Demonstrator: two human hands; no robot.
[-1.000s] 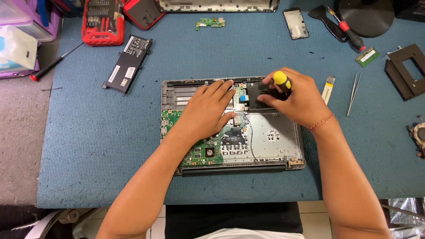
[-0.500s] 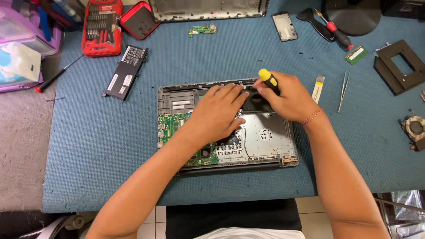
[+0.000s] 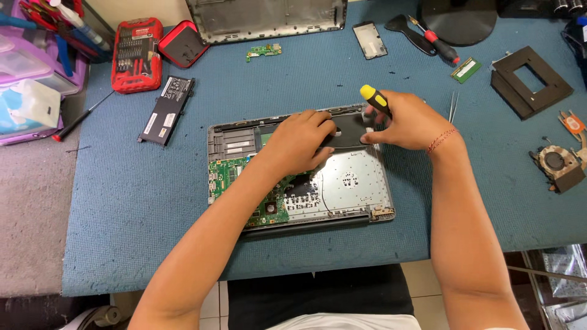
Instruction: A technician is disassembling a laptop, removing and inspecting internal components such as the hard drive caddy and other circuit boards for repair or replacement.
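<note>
Seen from the head camera looking down, an opened laptop base [image 3: 299, 168] lay on a blue mat [image 3: 134, 208], its cover off so that the green circuit board [image 3: 235, 177] at its left and a silver metal plate [image 3: 351, 183] at its right showed. The left hand [image 3: 299, 143] lay palm down across the middle of the base, fingers slightly apart, their tips pressed on a flat black part [image 3: 348, 131] near the far edge. The right hand [image 3: 406, 119] was closed around a screwdriver [image 3: 376, 101] with a yellow and black handle, the yellow cap sticking up above the thumb; the tip was hidden behind the fingers, just at the black part's right end. A thin red string circled the right wrist. Around the work, a flat black battery [image 3: 166, 110] lay to the left of the base, and beyond it stood a red case of screwdriver bits [image 3: 136, 54] with its red lid [image 3: 183, 44] beside it. A small green board [image 3: 264, 52] and a grey laptop cover [image 3: 269, 18] sat along the far edge. To the right lay a pair of tweezers [image 3: 454, 105], a memory stick [image 3: 466, 69], a red-handled screwdriver [image 3: 437, 41], a black frame [image 3: 531, 80] and a cooling fan [image 3: 557, 165]. Purple plastic boxes [image 3: 24, 73] stood at the far left.
</note>
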